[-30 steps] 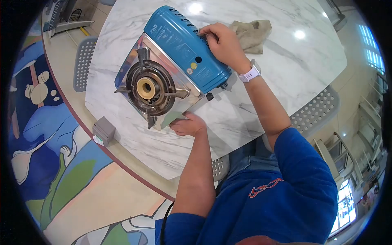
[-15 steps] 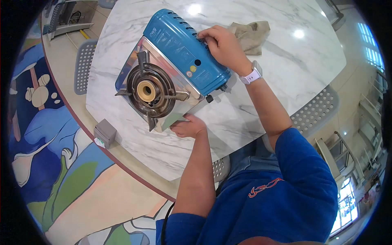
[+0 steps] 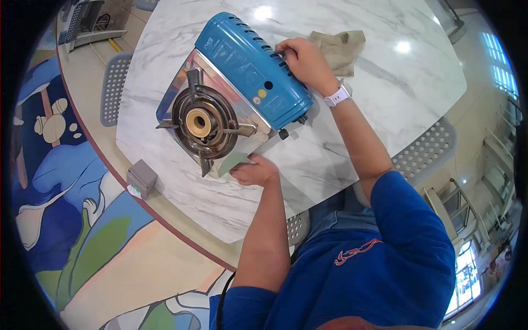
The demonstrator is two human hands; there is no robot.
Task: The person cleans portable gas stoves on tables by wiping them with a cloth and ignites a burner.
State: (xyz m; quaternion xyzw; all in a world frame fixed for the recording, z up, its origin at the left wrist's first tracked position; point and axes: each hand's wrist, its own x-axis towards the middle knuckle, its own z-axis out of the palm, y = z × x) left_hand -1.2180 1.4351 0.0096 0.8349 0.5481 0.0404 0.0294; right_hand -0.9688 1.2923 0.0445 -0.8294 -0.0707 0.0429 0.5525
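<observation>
A portable gas stove (image 3: 254, 144) sits at an angle on the marble-patterned table. Its blue slotted cover (image 3: 242, 66) is down, and the round burner (image 3: 199, 122) with its pan supports is exposed. My right hand (image 3: 306, 61) has its fingers curled over the far edge of the cover, by the vent slots. At the stove's near corner, my left hand (image 3: 256, 171) grips the metal edge, with its fingertips partly hidden beneath. Black knobs (image 3: 283, 133) stick out at the stove's right end.
A crumpled beige cloth (image 3: 342, 52) lies just beyond my right hand. Near the table's (image 3: 407, 77) left edge stands a small grey box (image 3: 142, 177). Perforated grey chairs (image 3: 426, 148) surround the table, and a painted mural (image 3: 82, 220) fills the left side.
The stove has shifted very slightly to the right. My right hand has moved a little right and down along the edge of the cover; my left hand has hardly moved.
</observation>
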